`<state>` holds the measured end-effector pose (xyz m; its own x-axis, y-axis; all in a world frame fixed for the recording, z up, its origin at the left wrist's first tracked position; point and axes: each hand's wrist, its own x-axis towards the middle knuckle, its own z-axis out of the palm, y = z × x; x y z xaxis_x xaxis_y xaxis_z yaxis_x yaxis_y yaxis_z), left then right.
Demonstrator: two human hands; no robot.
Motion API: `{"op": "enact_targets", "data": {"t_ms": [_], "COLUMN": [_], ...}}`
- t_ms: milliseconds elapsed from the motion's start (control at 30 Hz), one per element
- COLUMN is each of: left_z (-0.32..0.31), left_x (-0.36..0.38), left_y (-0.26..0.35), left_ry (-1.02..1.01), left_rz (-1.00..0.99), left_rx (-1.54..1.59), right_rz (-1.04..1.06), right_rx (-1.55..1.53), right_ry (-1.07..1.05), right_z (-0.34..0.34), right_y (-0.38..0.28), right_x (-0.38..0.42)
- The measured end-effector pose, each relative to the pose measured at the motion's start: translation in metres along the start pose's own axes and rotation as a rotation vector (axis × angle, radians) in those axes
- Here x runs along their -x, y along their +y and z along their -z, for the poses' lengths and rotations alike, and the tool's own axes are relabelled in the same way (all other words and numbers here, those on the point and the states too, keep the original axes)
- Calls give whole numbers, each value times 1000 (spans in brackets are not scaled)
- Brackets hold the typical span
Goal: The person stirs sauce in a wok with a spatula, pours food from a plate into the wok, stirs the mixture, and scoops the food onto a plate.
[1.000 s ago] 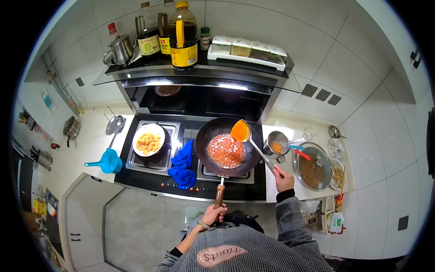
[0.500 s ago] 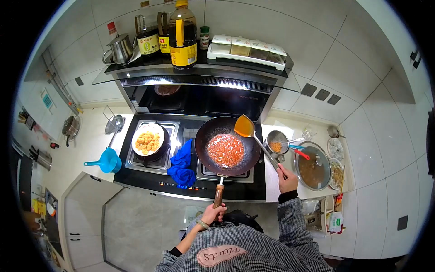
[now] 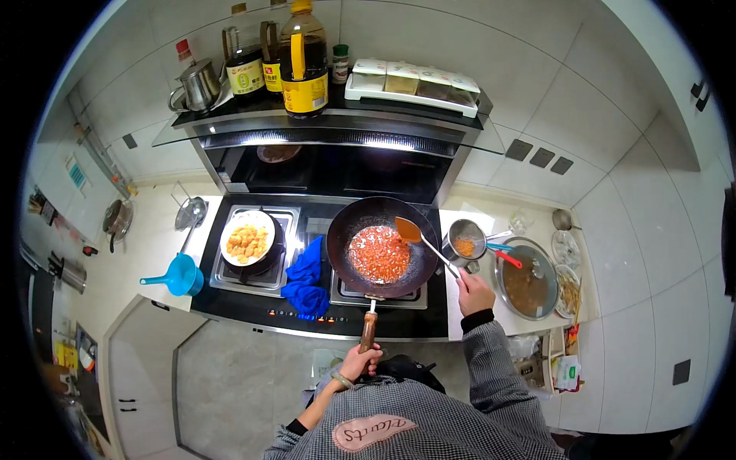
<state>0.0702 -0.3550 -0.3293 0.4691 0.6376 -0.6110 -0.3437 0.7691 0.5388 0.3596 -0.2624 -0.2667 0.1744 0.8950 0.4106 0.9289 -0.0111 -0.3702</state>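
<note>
1. The left hand [image 3: 360,360] is clenched round the brown wooden handle [image 3: 369,331] of the round black wok [image 3: 381,245] on the right burner.
2. The right hand [image 3: 474,293] is closed on the long metal shaft of the ladle [image 3: 409,230].
3. A grainy red sauce [image 3: 378,254] is spread over the wok's middle.
4. A crumpled blue cloth [image 3: 307,276] lies just left of the wok.
5. Half a second earlier the ladle's orange-coated bowl was held at the far rim; it is now lowered inside, beside the sauce.
</note>
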Motion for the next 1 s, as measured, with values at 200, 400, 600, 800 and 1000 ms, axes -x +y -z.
{"op": "enact_targets", "data": {"t_ms": [200, 400, 600, 800, 1000], "left_z": [5, 4, 4, 2, 8], "left_x": [-2, -3, -3, -1, -6], "left_y": [-3, -3, -2, -2, -6], "left_ry": [12, 15, 16, 18, 7], "left_rz": [-10, -7, -12, 3, -24], "left_rx": [-8, -12, -12, 10, -20], "right_rz": [-14, -76, -173, -220, -222], "right_rx": [148, -192, -5, -140, -30], "right_ry": [-366, -559, -477, -624, -617], "right_z": [32, 13, -25, -6, -13], "right_y": [-10, -23, -14, -22, -13], "right_x": [-17, -15, -16, -23, -28]}}
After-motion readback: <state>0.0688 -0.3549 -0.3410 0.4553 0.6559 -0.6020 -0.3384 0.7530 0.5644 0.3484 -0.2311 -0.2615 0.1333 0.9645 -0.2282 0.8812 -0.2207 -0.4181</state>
